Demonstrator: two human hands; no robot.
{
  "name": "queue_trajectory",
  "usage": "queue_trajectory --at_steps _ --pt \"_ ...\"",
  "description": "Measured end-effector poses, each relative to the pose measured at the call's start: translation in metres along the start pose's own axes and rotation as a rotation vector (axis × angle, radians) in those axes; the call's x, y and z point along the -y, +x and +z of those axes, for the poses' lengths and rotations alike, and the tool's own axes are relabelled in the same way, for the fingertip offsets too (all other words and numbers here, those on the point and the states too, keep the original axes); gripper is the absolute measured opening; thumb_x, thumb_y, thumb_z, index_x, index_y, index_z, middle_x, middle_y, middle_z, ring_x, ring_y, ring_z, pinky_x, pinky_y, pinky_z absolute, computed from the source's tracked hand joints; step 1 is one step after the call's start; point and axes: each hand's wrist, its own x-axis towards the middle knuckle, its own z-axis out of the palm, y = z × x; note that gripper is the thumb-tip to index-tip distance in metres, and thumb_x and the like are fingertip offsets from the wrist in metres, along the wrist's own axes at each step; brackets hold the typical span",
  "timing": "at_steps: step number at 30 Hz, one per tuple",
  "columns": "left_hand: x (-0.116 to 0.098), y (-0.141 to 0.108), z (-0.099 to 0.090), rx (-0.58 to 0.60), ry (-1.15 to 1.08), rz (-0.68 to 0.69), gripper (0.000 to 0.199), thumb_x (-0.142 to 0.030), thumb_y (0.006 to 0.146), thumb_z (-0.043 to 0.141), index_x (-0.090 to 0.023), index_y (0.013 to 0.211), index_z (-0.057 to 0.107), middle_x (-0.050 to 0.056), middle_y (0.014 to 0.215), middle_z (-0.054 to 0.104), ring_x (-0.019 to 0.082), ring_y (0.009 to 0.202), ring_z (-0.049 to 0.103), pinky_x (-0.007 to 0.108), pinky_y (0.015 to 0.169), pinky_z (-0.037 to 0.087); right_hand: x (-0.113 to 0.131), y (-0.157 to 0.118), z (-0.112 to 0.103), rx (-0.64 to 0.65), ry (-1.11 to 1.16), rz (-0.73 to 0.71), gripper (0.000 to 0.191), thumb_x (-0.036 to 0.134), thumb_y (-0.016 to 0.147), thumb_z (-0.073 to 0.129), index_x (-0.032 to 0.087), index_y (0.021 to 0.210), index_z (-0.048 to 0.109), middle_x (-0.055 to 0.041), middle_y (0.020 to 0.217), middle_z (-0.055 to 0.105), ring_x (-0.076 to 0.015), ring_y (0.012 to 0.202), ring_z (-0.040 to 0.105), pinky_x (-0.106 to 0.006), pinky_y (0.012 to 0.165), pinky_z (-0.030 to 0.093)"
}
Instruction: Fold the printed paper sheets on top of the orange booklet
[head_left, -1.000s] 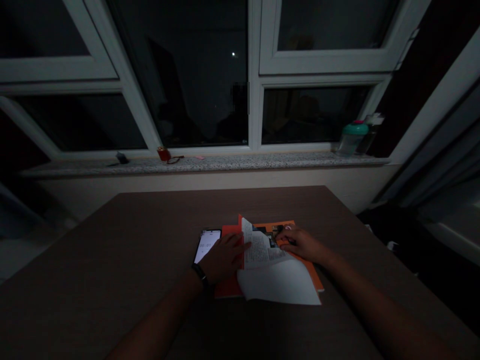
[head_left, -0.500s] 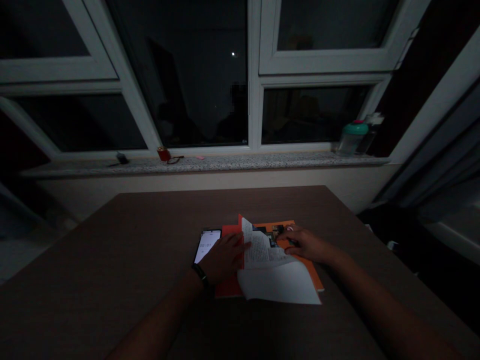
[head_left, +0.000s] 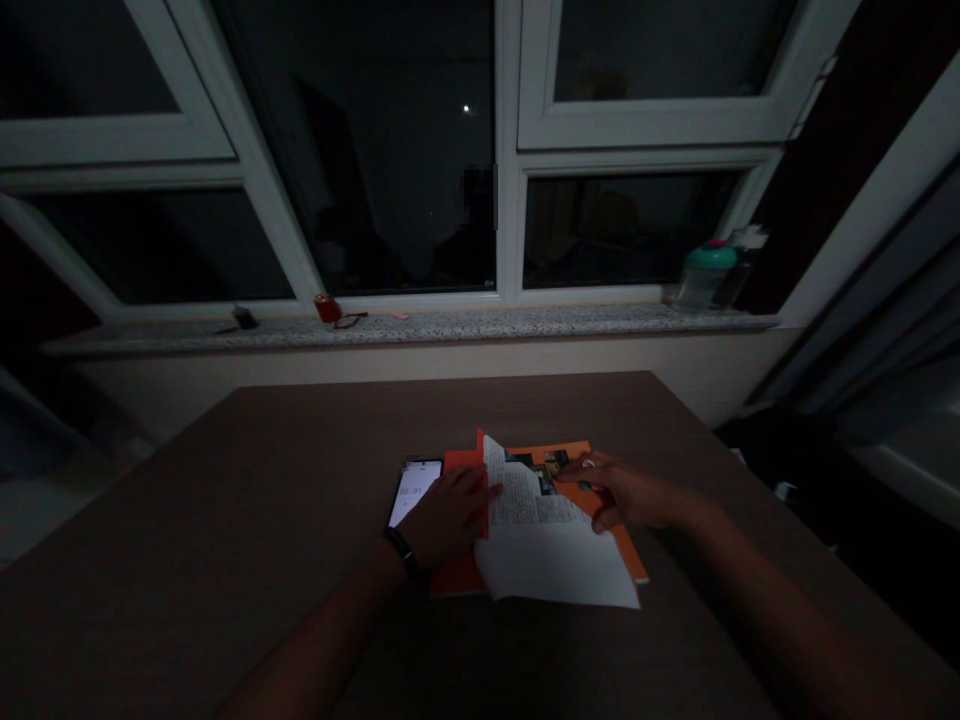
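Note:
An open book lies on the table with its red cover (head_left: 459, 573) on the left and an orange page or cover (head_left: 628, 553) on the right. Between them is a printed page (head_left: 512, 500) with a stepped, uneven upper edge; its blank white lower flap (head_left: 559, 568) curls toward me. My left hand (head_left: 448, 510), wearing a dark wristband, rests with fingers spread over the red side and the page's inner edge. Over the orange side, my right hand (head_left: 619, 490) curls around a small thing with pale and green parts (head_left: 586, 486), mostly hidden by the fingers.
A lit phone (head_left: 417, 488) showing a timer lies left of the book, partly under my left hand. Behind the brown table (head_left: 337, 430), a stone windowsill (head_left: 450, 325) holds a small red container (head_left: 327, 308) and a teal-lidded bottle (head_left: 705, 275).
My right hand has turned slightly and its thumb has shifted right and toward me, off the printed page. My left hand stays in place.

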Motion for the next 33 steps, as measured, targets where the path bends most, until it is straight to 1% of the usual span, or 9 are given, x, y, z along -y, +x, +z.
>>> queue_trajectory --at_steps 2,5,8,11,15,19,24,29,33 --pt "0.0 0.0 0.0 0.007 0.002 0.0 0.053 -0.025 0.092 0.057 -0.03 0.143 0.043 0.01 0.15 0.037 0.031 0.137 0.034 0.052 0.11 0.033 -0.002 0.0 0.001 -0.006 -0.02 0.006 0.077 0.043 0.065 0.084 0.027 0.135 0.055 -0.0109 0.131 0.057 -0.0316 0.12 0.05 -0.045 0.101 0.04" --pt "0.0 0.0 0.001 0.013 0.003 -0.01 0.055 -0.025 0.091 0.059 -0.031 0.143 0.042 0.009 0.15 0.037 0.031 0.137 0.034 0.052 0.11 0.033 0.001 0.003 0.004 -0.043 -0.083 -0.026 0.06 0.041 0.075 0.078 0.025 0.13 0.06 -0.0107 0.127 0.06 -0.0293 0.117 0.052 -0.044 0.101 0.04" --pt "-0.002 0.0 0.0 0.0 0.006 -0.015 0.053 -0.025 0.092 0.058 -0.031 0.142 0.044 0.009 0.151 0.036 0.031 0.137 0.034 0.051 0.11 0.032 0.013 0.009 0.011 -0.089 -0.169 -0.091 0.04 0.038 0.085 0.068 0.025 0.123 0.064 -0.0094 0.123 0.063 -0.0265 0.114 0.054 -0.043 0.1 0.04" --pt "-0.006 0.0 -0.003 -0.008 0.008 -0.022 0.051 -0.027 0.093 0.057 -0.03 0.142 0.044 0.009 0.15 0.038 0.03 0.135 0.035 0.051 0.11 0.032 0.029 0.015 0.02 -0.117 -0.21 -0.143 0.03 0.037 0.089 0.064 0.025 0.116 0.067 -0.0086 0.122 0.064 -0.0256 0.114 0.054 -0.042 0.099 0.041" --pt "-0.01 0.001 -0.006 0.001 0.014 -0.037 0.053 -0.028 0.091 0.06 -0.03 0.142 0.045 0.01 0.149 0.038 0.031 0.135 0.035 0.051 0.111 0.032 0.04 0.018 0.029 -0.09 -0.21 -0.179 0.027 0.036 0.09 0.063 0.024 0.114 0.067 -0.0088 0.12 0.064 -0.025 0.115 0.055 -0.041 0.098 0.042" --pt "-0.008 0.0 -0.003 -0.014 0.02 -0.024 0.053 -0.027 0.091 0.06 -0.03 0.142 0.044 0.009 0.149 0.038 0.031 0.135 0.036 0.052 0.11 0.032 0.034 0.018 0.033 -0.105 -0.183 -0.145 0.027 0.032 0.09 0.063 0.025 0.116 0.066 -0.0082 0.124 0.063 -0.0242 0.117 0.055 -0.04 0.101 0.042" --pt "-0.004 0.0 0.0 -0.035 0.027 0.011 0.052 -0.027 0.094 0.056 -0.032 0.143 0.042 0.008 0.149 0.038 0.03 0.134 0.036 0.051 0.109 0.034 0.029 0.018 0.033 -0.113 -0.158 -0.126 0.028 0.028 0.088 0.066 0.026 0.116 0.067 -0.0074 0.125 0.063 -0.0241 0.117 0.055 -0.04 0.1 0.043" --pt "-0.002 0.0 0.002 -0.029 0.022 -0.009 0.053 -0.024 0.093 0.055 -0.032 0.144 0.041 0.008 0.149 0.038 0.03 0.135 0.035 0.051 0.11 0.033 0.032 0.018 0.031 -0.108 -0.168 -0.132 0.027 0.028 0.09 0.063 0.025 0.116 0.067 -0.008 0.124 0.063 -0.0241 0.117 0.055 -0.041 0.1 0.043" --pt "-0.003 0.0 0.003 -0.032 0.026 -0.004 0.05 -0.019 0.095 0.05 -0.031 0.143 0.042 0.007 0.149 0.038 0.028 0.135 0.035 0.05 0.109 0.034 0.033 0.018 0.029 -0.124 -0.167 -0.122 0.027 0.025 0.09 0.061 0.025 0.116 0.068 -0.0077 0.122 0.064 -0.0241 0.115 0.055 -0.042 0.099 0.044"
